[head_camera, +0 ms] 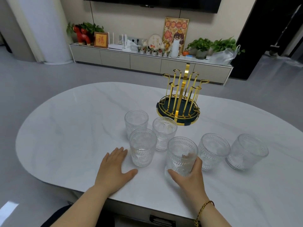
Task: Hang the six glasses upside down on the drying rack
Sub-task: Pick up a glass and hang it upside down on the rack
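Several clear embossed glasses stand upright, mouths up, on the white table (68, 128). My right hand (188, 179) is wrapped around the nearest glass (181, 153). My left hand (114, 169) lies flat on the table with fingers spread, just left of another glass (142, 147). Behind it stand two more, one at the back left (136, 122) and one in the middle (164, 133). Two others stand to the right, one beside my right hand (213, 150) and one farthest right (247, 151). The gold drying rack (179, 95), with bare prongs on a dark round base, stands behind the glasses.
A low cabinet (147, 61) along the far wall carries plants, frames and ornaments. Grey floor lies between it and the table. The table's front edge runs just under my wrists.
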{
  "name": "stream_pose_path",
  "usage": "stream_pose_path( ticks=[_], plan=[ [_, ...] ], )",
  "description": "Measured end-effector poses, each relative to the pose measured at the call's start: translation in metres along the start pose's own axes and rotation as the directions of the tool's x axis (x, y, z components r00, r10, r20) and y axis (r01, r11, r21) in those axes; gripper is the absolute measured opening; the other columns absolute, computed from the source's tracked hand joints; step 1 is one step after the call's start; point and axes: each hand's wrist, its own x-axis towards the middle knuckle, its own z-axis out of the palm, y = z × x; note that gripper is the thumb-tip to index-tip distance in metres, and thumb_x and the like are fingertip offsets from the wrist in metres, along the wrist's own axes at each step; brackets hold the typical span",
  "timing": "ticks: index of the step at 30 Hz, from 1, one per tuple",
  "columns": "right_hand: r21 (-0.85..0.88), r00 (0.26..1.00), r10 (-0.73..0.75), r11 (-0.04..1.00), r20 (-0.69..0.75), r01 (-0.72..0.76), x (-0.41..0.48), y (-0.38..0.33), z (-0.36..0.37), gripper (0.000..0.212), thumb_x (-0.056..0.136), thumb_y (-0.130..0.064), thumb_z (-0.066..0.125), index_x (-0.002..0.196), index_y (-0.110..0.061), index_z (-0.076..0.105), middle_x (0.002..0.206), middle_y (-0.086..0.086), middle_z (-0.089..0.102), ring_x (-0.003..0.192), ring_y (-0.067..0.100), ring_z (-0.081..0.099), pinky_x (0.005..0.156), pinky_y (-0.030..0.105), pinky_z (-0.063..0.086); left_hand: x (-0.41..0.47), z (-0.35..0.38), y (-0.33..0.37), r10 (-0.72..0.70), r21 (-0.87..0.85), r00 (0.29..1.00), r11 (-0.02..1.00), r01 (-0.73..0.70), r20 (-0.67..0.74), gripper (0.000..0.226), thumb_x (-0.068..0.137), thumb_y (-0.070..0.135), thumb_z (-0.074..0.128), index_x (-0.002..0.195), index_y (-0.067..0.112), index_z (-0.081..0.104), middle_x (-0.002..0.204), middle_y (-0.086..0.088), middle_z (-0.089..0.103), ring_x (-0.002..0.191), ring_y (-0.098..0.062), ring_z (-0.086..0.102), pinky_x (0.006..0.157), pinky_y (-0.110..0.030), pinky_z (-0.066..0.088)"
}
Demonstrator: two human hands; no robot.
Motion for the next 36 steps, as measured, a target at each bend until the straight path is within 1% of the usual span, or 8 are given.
stream_pose_path(
  ticks=[3,7,10,14,20,26,29,36],
  plan=[
    [0.024,0.998,-0.025,0.999,0.055,0.024,-0.008,-0.012,-0.004,0.066,0.057,-0.009,0.078,0.104,-0.03,0.036,0.099,-0.019,0.048,0.086,-0.01,0.049,0.061,-0.003,0.039,-0.007,-0.019,0.001,-0.082,-0.223,0.993,0.973,0.062,-0.081,0.057,0.078,0.027,0.063,0.129,0.016,0.039,0.141,-0.006,0.041,0.13,-0.021,0.035,0.113,-0.035,0.016],
    [0.043,0.989,-0.071,0.997,0.128,0.066,-0.01,-0.047,-0.019,0.048,0.051,-0.025,0.071,0.089,-0.036,0.044,0.094,-0.015,0.055,0.076,-0.018,0.053,0.056,-0.001,0.041,-0.003,-0.056,0.017,-0.071,-0.162,0.913,0.987,0.006,-0.401,0.017,0.082,0.015,0.06,0.095,0.007,0.065,0.104,-0.016,0.069,0.103,-0.035,0.058,0.101,-0.045,0.031],
    [0.056,0.987,-0.099,0.994,0.126,0.092,-0.002,-0.072,-0.039,0.041,0.051,-0.031,0.067,0.086,-0.038,0.046,0.092,-0.019,0.056,0.074,-0.02,0.054,0.054,0.003,0.044,0.013,-0.085,0.052,0.029,-0.189,0.892,0.974,-0.127,-0.45,0.024,0.081,0.021,0.05,0.087,0.005,0.068,0.095,-0.015,0.071,0.093,-0.033,0.061,0.09,-0.042,0.037],
    [0.032,0.988,-0.116,0.993,0.098,0.114,0.023,-0.098,-0.072,0.042,0.06,-0.028,0.076,0.088,-0.039,0.047,0.094,-0.019,0.057,0.078,-0.006,0.06,0.055,0.009,0.045,0.054,-0.099,0.109,0.22,-0.152,0.892,0.942,-0.3,-0.396,0.02,0.087,0.012,0.048,0.099,0.01,0.064,0.113,-0.01,0.065,0.108,-0.027,0.055,0.094,-0.035,0.036],
    [-0.143,0.991,-0.102,0.986,-0.083,0.089,0.081,-0.129,-0.11,0.061,0.057,-0.036,0.074,0.1,-0.024,0.033,0.088,-0.007,0.048,0.08,0.009,0.052,0.058,0.023,0.041,0.124,-0.084,0.17,0.373,0.093,0.918,0.927,-0.363,-0.132,0.04,0.092,0.018,0.038,0.131,0.017,0.035,0.145,-0.005,0.036,0.13,-0.025,0.035,0.107,-0.04,0.031],
    [-0.151,0.985,-0.113,0.984,-0.127,0.093,0.122,-0.138,-0.114,0.057,0.06,-0.035,0.075,0.099,-0.027,0.035,0.083,-0.012,0.044,0.077,0.007,0.049,0.058,0.023,0.04,0.175,-0.068,0.181,0.41,0.284,0.908,0.883,-0.374,-0.08,0.046,0.09,0.016,0.041,0.134,0.014,0.028,0.147,-0.008,0.033,0.13,-0.029,0.035,0.106,-0.042,0.033],
    [-0.154,0.987,-0.079,0.986,-0.141,0.057,0.139,-0.137,-0.113,0.059,0.063,-0.033,0.074,0.105,-0.023,0.034,0.088,-0.006,0.042,0.076,0.007,0.045,0.057,0.023,0.037,0.192,-0.062,0.184,0.419,0.359,0.907,0.852,-0.381,-0.032,0.04,0.09,0.015,0.041,0.129,0.013,0.036,0.137,-0.012,0.045,0.122,-0.031,0.044,0.1,-0.043,0.039],
    [-0.394,0.97,-0.219,0.905,-0.103,0.162,0.159,-0.155,-0.112,0.054,0.063,-0.038,0.072,0.098,-0.024,0.034,0.1,-0.003,0.039,0.087,0.016,0.04,0.052,0.02,0.03,0.203,-0.055,0.176,0.454,0.377,0.888,0.838,-0.395,-0.078,0.052,0.083,-0.007,0.047,0.128,0.017,0.041,0.128,-0.012,0.054,0.114,-0.031,0.052,0.092,-0.04,0.047]
  ],
)
